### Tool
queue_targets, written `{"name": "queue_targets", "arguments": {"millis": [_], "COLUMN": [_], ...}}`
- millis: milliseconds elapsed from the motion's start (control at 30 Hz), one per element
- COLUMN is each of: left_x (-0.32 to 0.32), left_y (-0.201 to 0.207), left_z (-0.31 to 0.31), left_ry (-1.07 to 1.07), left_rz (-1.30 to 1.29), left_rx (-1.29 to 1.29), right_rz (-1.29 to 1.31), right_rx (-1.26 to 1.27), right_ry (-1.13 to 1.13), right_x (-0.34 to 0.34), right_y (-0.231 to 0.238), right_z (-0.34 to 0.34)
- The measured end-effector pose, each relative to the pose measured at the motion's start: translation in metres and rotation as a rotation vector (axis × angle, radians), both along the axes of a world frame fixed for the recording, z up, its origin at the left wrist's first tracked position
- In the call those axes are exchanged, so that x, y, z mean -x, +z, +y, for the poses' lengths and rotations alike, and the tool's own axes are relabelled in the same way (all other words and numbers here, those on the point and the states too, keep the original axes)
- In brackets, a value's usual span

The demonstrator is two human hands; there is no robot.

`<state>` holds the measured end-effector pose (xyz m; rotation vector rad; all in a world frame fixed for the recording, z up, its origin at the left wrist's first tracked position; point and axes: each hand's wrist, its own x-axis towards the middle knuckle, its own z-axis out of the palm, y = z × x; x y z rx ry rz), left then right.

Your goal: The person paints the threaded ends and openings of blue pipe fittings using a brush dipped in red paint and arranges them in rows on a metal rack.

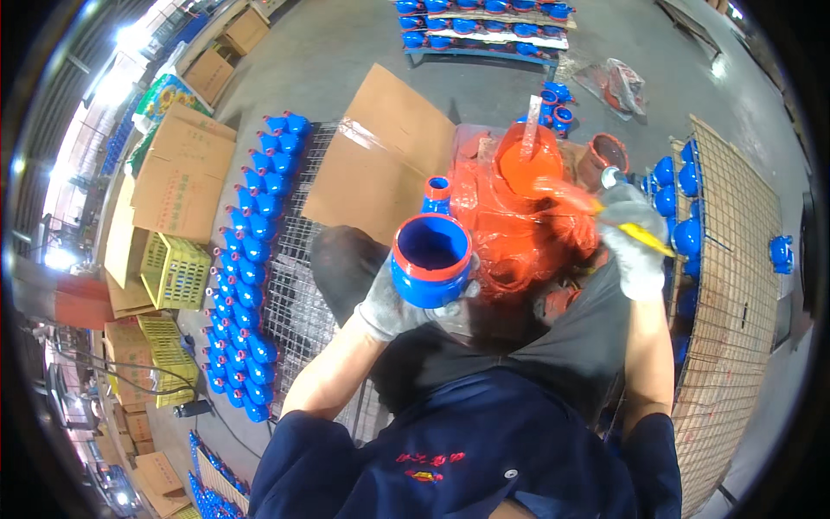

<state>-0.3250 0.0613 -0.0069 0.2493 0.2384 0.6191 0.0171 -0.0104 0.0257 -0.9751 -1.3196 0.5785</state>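
Over lap [571, 355], left grip [393, 303] clasps blue vessel [432, 284]; right grip [635, 216] closed round brush [581, 201].

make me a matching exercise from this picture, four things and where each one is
Things
1. yellow-handled brush
2. large red-rimmed blue fitting
3. yellow crates
4. tiered rack

Places
A. by cardboard boxes on the left
B. in the left hand
C. at the picture's top
D. in the right hand

Pairs: 1-D, 2-B, 3-A, 4-C

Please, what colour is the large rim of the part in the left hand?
The rim is orange-red; the head view shows it best.
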Motion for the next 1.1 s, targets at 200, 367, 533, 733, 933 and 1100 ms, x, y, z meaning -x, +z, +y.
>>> {"name": "queue_targets", "arguments": {"millis": [200, 367, 533, 733, 933, 1100], "left_x": [-0.007, -0.014, -0.014, 0.015, 0.134, 0.239], "left_y": [0.011, 0.016, 0.016, 0.02, 0.02, -0.059], "left_z": [-0.018, -0.026, -0.022, -0.014, -0.03, -0.027], "left_ry": [-0.082, -0.086, -0.125, -0.172, 0.534, 0.947], "left_rz": [0.336, 0.477, 0.394, -0.166, 0.073, 0.537], "left_rx": [-0.551, -0.925, -0.618, 0.244, -0.207, -0.272], "right_rz": [-0.561, -0.74, -0.897, -0.968, -0.676, -0.629], "right_rx": [-0.152, -0.231, -0.245, -0.145, -0.062, 0.165], "right_ry": [0.239, 0.199, 0.168, 0.019, -0.043, -0.157], "right_x": [0.043, 0.053, 0.048, 0.038, 0.045, 0.05], "right_y": [0.031, 0.035, 0.036, 0.028, -0.014, -0.057], "right_z": [0.022, 0.026, 0.021, 0.014, 0.007, 0.001]}}
